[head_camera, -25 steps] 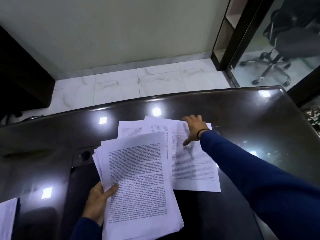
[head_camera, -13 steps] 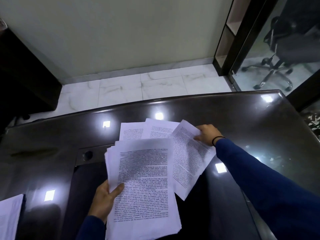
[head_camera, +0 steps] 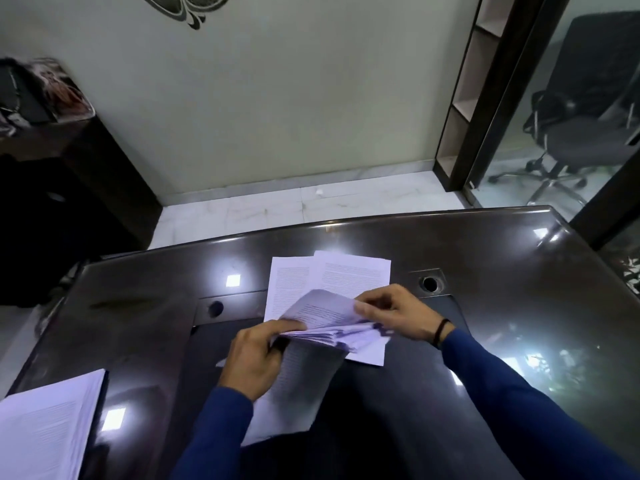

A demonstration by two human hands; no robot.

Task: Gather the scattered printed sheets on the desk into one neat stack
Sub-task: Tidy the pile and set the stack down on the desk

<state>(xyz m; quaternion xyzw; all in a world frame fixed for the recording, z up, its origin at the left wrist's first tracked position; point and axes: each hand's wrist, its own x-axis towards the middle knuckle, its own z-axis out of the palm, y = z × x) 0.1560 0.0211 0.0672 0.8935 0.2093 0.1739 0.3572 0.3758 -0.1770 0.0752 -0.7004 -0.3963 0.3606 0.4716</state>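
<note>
Since a second ago, your right hand [head_camera: 398, 315] has left the far sheet and come back to the bundle of sheets [head_camera: 329, 327], now bent over and held above the bench [head_camera: 502, 271]. Left hand [head_camera: 258, 355]: grip closed on the bundle's left edge, thumb on top. Right hand: grip pinching the top sheet's right end. Two loose sheets [head_camera: 329, 275] lie flat just beyond, overlapping. Separate paper stack [head_camera: 45, 424] sits at the near left corner.

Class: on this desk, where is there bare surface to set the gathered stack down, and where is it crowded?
Free: the desk right of the right hand, and between the side pile and left hand. Crowded: mid-desk, around the loose sheets.
</note>
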